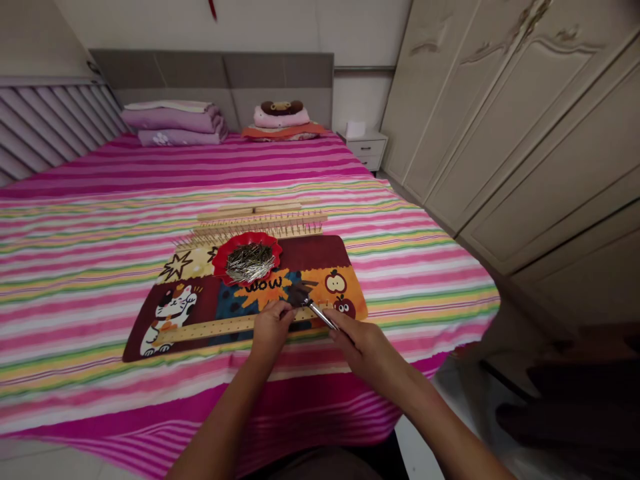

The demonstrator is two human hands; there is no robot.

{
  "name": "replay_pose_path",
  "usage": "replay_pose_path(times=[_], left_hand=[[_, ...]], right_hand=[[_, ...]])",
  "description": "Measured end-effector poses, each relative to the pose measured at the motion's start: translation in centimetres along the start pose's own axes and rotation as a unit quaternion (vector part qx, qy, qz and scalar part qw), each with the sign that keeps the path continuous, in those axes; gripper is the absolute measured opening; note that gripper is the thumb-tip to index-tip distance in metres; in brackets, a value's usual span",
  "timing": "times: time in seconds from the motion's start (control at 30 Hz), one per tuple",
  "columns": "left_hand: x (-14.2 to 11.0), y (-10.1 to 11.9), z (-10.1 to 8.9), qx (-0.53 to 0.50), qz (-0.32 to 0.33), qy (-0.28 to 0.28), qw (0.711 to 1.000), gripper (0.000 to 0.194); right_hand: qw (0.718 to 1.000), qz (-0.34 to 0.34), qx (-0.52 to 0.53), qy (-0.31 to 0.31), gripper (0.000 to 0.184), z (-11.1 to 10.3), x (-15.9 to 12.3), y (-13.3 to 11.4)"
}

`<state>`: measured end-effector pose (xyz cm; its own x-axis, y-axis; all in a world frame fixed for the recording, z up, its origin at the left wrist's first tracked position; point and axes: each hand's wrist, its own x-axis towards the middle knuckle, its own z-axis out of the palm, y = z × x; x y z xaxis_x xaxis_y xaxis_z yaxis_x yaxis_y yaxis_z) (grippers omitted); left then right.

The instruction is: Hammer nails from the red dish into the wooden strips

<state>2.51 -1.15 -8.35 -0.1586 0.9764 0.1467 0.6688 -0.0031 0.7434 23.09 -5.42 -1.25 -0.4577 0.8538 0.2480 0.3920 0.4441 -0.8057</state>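
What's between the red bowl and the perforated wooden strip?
Just printed mat, with its orange WOW burst, between red bowl and strip, in the head view.

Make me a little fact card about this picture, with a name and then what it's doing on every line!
Left hand: fingertips together at the wooden strip; whether they pinch anything is too small to tell
Right hand: gripping a hammer by its handle
Wooden strip: lying on the mat, marked with dark dots
Red bowl: sitting on the mat, full of nails
Mat: spread on the striped bedspread, showing a cat, apples and "WOW"
Other strips: beyond the bowl, some with nails sticking up
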Motion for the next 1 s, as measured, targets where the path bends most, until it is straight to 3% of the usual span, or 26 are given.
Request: replay_pose_path(times=[0.33,0.47,0.57,0.63,0.67,0.77,0.9,1.0], left_hand=[[-0.1,-0.4,0.2,0.023,0.006,-0.005,1.0,0.009],[-0.1,-0.4,0.3,-0.008,0.008,-0.008,1.0,0.008],[-0.1,-0.4,0.3,-0.026,0.004,-0.013,1.0,0.009],[-0.1,-0.5,0.3,-0.028,0.004,-0.016,0.999,0.01],[-0.1,-0.5,0.3,-0.027,0.004,-0.016,1.0,0.01],[-0.2,-0.6,0.5,-0.023,0.008,-0.007,1.0,0.01],[-0.2,-0.8,0.2,-0.017,0.005,-0.017,1.0,0.01],[0.7,-1.3,-1.5,0.006,-0.004,0.001,1.0,0.013]], right_hand=[[0.997,-0.003,-0.06,-0.043,0.045,0.9,0.7,0.1],[0.999,0.019,-0.042,0.023,0.039,0.4,0.8,0.3],[0.985,0.076,-0.111,0.112,0.039,-0.5,1.1,2.5],[0.955,0.126,-0.227,0.144,0.04,-1.3,1.5,5.1],[0.929,0.155,-0.3,0.151,0.041,-1.7,1.6,6.5],[0.897,0.193,-0.359,0.169,0.041,-2.5,1.8,10.3],[0.874,0.219,-0.401,0.164,0.038,-2.3,1.0,13.0],[0.872,0.217,-0.413,0.152,0.038,-1.6,0.4,13.6]])
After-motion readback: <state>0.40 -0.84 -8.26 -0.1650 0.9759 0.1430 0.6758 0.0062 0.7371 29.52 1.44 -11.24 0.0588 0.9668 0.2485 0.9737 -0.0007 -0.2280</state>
